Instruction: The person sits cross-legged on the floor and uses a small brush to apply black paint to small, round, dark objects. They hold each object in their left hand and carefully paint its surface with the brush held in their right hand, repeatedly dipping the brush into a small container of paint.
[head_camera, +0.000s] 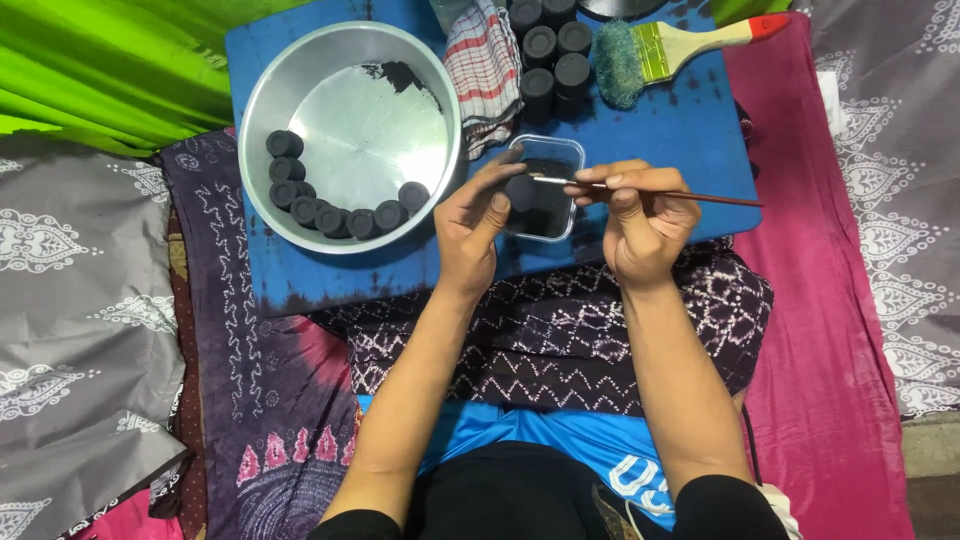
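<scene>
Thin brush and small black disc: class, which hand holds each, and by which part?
The right hand pinches the thin brush near its bristle end; the left hand holds the small black disc by its edge.

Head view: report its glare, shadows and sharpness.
Head view: soft glare on the metal bowl floor, faint shadows beneath both hands on the blue board; left hand, right hand and thin brush sharp; edges slightly curved.
</scene>
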